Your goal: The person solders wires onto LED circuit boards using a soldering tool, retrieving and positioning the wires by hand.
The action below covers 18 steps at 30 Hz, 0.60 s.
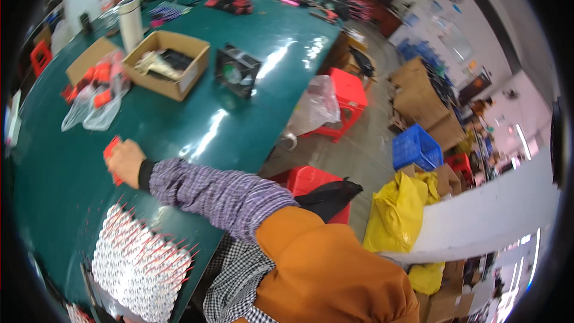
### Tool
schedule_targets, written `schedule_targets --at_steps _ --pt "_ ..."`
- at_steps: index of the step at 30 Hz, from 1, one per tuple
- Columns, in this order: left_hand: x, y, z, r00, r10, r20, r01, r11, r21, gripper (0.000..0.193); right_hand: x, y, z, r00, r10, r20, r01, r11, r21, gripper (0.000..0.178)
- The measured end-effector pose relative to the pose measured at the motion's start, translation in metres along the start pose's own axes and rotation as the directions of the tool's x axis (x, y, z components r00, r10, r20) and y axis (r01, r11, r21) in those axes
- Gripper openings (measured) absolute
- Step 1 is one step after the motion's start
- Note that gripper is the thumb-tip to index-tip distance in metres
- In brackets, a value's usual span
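Note:
My right hand (127, 163) reaches over the green table with its fingers closed round a small red-orange piece (113, 147). The piece shows above and below my fingers; its kind is hard to make out. A purple checked sleeve cover (209, 188) runs up that forearm to an orange sleeve. Closer to me lies a panel of white round parts (137, 263) packed side by side, with thin red wires (170, 251) sticking out of it, mostly along its far and right sides. I cannot make out my left hand.
On the green table (173, 128) stand an open cardboard box (161, 78), a small black fan (237, 70), a white flask (130, 24) and a plastic bag with red-orange pieces (98, 96). Red stools (347, 98), a blue crate (417, 146) and a yellow bag (394, 212) are to the right.

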<state>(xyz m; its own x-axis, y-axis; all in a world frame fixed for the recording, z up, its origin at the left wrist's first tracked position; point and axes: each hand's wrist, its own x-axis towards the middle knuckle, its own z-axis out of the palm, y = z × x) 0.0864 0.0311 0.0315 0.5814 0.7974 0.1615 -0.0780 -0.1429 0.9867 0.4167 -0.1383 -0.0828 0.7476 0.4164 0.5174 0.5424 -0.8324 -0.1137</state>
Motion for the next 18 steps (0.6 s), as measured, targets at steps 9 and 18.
schedule_targets --at_steps 9,18 --pt "0.004 0.007 0.014 0.998 0.063 -0.002 -0.063 0.998 0.005 0.03 0.005 0.006 -0.003 0.996 0.033 0.078 -0.039 0.997 0.066 0.005" --pt "0.009 -0.006 -0.009 0.996 0.054 -0.067 -0.05 0.997 0.064 0.031 0.004 -0.011 0.0 0.995 0.065 -0.078 -0.059 0.995 0.081 0.009"
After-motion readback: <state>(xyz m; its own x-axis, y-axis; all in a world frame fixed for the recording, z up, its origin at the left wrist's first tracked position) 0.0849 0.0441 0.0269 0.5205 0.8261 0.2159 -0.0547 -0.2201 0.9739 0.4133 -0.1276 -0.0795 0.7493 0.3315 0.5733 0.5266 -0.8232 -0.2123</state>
